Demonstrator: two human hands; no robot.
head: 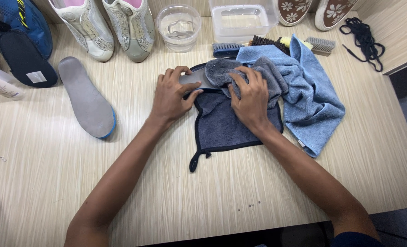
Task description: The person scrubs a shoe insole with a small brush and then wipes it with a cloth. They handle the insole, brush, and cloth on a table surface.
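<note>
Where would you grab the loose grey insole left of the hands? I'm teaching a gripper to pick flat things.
The grey insole lies flat on the table, apart from the shoes. Probably best pinched across its narrower upper end, coming from above: that end lies bare, with room on both long edges.

Grey insole point(192, 77) mostly under grey cloth point(240, 73) and both hands; blue shoe point(18, 23) cropped (top-left edge).

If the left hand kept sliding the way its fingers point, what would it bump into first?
The left hand points up and slightly right, so past the grey insole it holds, it would probably meet the round clear bowl first.
</note>
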